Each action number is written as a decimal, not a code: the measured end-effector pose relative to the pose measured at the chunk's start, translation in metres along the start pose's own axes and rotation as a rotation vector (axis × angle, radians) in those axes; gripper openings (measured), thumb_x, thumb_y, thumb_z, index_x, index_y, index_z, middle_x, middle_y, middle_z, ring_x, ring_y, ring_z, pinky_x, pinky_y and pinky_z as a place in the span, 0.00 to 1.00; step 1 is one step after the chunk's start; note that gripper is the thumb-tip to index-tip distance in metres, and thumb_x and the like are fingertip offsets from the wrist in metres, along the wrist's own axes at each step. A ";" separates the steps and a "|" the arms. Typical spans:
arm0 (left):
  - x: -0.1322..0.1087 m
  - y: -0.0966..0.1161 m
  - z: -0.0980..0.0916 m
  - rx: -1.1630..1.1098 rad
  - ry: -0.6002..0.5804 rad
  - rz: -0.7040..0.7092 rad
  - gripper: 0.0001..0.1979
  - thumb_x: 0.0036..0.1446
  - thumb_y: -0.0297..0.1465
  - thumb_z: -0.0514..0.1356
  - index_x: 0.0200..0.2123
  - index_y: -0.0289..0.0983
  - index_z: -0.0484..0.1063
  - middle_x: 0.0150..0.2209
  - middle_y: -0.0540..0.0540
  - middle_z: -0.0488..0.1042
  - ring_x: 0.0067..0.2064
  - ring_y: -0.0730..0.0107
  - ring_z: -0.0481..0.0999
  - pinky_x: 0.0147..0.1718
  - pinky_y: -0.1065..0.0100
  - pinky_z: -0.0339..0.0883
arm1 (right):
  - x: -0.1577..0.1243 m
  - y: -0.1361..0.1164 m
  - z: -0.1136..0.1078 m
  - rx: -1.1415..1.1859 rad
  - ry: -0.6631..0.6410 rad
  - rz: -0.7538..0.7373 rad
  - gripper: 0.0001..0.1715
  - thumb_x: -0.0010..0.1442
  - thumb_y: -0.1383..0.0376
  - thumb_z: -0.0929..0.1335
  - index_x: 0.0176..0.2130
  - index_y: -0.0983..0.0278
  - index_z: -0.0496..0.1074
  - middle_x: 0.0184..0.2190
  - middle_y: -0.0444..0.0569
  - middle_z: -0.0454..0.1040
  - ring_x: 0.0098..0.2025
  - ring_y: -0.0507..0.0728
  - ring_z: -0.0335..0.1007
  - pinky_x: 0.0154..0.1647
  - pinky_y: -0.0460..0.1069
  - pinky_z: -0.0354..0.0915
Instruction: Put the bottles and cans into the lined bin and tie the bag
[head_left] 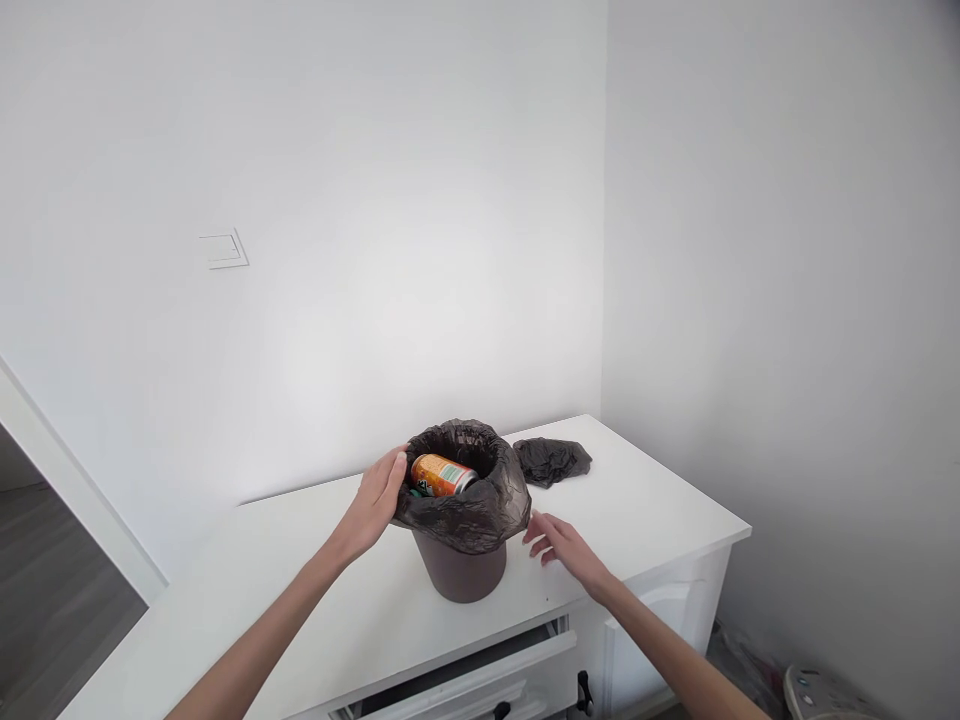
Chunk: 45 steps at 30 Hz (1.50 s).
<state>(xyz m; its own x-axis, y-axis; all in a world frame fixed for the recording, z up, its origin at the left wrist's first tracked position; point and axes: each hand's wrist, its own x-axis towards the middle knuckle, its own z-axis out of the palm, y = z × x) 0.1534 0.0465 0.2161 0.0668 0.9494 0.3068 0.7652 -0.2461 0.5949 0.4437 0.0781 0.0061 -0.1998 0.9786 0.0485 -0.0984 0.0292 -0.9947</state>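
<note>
A small brown trash can (465, 570) stands upright on a white cabinet top, lined with a black plastic bag (472, 520) folded over its rim. Lying tilted inside is an orange drink can (442, 475); a bit of something green shows beside it. My left hand (379, 490) rests against the left side of the bagged rim, fingers stretched out and close together. To the right of the bin is my right hand (559, 545), its fingers apart and slightly bent. Its index fingertip is at the bag's edge; whether it touches is hard to tell.
A crumpled black plastic bag (553, 460) lies behind and right of the bin. Below the cabinet's front edge, a drawer (480, 680) is pulled partly out. White walls meet in the corner behind. A light-coloured appliance (825, 695) sits low at the right.
</note>
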 end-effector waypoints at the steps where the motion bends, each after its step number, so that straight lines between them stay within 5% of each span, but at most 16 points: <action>1: -0.006 -0.003 -0.002 -0.030 -0.017 -0.018 0.32 0.68 0.54 0.43 0.66 0.46 0.64 0.70 0.46 0.65 0.71 0.54 0.61 0.68 0.52 0.56 | -0.002 -0.016 -0.001 0.119 -0.036 0.042 0.34 0.62 0.34 0.64 0.39 0.61 0.74 0.38 0.52 0.79 0.36 0.58 0.76 0.35 0.51 0.69; 6: -0.024 0.003 -0.006 -0.022 -0.027 -0.084 0.31 0.67 0.54 0.45 0.65 0.49 0.67 0.63 0.47 0.74 0.60 0.54 0.75 0.55 0.57 0.71 | -0.014 -0.103 0.005 0.392 -0.180 0.091 0.29 0.64 0.39 0.67 0.46 0.59 0.74 0.43 0.52 0.79 0.41 0.59 0.77 0.41 0.54 0.75; 11: -0.046 0.026 -0.018 0.205 -0.021 -0.062 0.31 0.66 0.55 0.45 0.56 0.46 0.75 0.44 0.44 0.83 0.41 0.52 0.81 0.42 0.55 0.72 | -0.016 -0.150 0.014 0.322 -0.111 0.077 0.22 0.59 0.49 0.76 0.44 0.60 0.73 0.44 0.51 0.80 0.40 0.56 0.78 0.43 0.53 0.77; 14: -0.058 0.027 -0.030 0.227 0.022 -0.064 0.29 0.64 0.57 0.49 0.56 0.48 0.74 0.42 0.43 0.83 0.44 0.49 0.81 0.42 0.54 0.71 | -0.013 -0.163 0.015 0.277 -0.099 0.043 0.19 0.59 0.55 0.77 0.45 0.61 0.73 0.43 0.50 0.80 0.36 0.54 0.78 0.40 0.50 0.77; 18: -0.058 0.005 -0.029 -0.120 0.210 -0.238 0.33 0.59 0.59 0.53 0.55 0.42 0.70 0.56 0.37 0.76 0.56 0.49 0.76 0.55 0.50 0.68 | -0.005 -0.182 0.017 0.274 -0.029 0.026 0.16 0.56 0.63 0.77 0.43 0.61 0.72 0.38 0.47 0.81 0.31 0.51 0.76 0.32 0.46 0.75; 22: -0.049 -0.022 -0.010 -0.397 -0.007 -0.485 0.39 0.54 0.65 0.53 0.42 0.33 0.75 0.45 0.28 0.81 0.46 0.43 0.82 0.44 0.46 0.76 | 0.005 -0.207 0.033 0.312 0.012 0.008 0.19 0.55 0.66 0.76 0.44 0.60 0.69 0.36 0.45 0.80 0.30 0.51 0.75 0.29 0.46 0.74; 26: -0.036 -0.029 -0.008 -0.664 -0.144 -0.542 0.28 0.52 0.58 0.62 0.31 0.36 0.77 0.35 0.35 0.82 0.39 0.52 0.83 0.40 0.53 0.79 | 0.011 -0.226 0.051 0.278 -0.016 -0.046 0.14 0.56 0.66 0.74 0.41 0.61 0.69 0.34 0.45 0.78 0.30 0.51 0.73 0.28 0.46 0.73; 31: -0.015 -0.013 -0.033 -0.783 0.044 -0.439 0.14 0.45 0.37 0.71 0.35 0.37 0.79 0.38 0.41 0.82 0.38 0.61 0.81 0.37 0.63 0.77 | 0.015 -0.241 0.046 0.191 0.061 -0.146 0.14 0.53 0.67 0.74 0.38 0.61 0.67 0.33 0.45 0.78 0.32 0.53 0.74 0.29 0.47 0.72; 38: -0.001 0.036 -0.057 -0.819 0.421 -0.221 0.15 0.45 0.37 0.71 0.35 0.39 0.73 0.36 0.49 0.76 0.36 0.70 0.74 0.31 0.71 0.67 | 0.011 -0.264 0.020 0.197 0.178 -0.297 0.16 0.46 0.65 0.75 0.31 0.60 0.65 0.25 0.38 0.70 0.24 0.48 0.61 0.21 0.44 0.57; 45: -0.017 0.058 -0.067 -0.783 0.567 -0.090 0.17 0.41 0.31 0.69 0.25 0.40 0.61 0.26 0.55 0.61 0.27 0.76 0.60 0.23 0.71 0.52 | -0.014 -0.254 -0.007 0.241 0.289 -0.396 0.23 0.46 0.61 0.78 0.28 0.59 0.60 0.24 0.38 0.63 0.24 0.48 0.54 0.21 0.46 0.53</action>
<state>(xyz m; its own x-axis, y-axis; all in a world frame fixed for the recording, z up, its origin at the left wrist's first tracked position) 0.1535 0.0036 0.2950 -0.4470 0.7865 0.4262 0.0955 -0.4317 0.8969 0.4783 0.0581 0.2571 0.1703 0.9194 0.3545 -0.3392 0.3925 -0.8549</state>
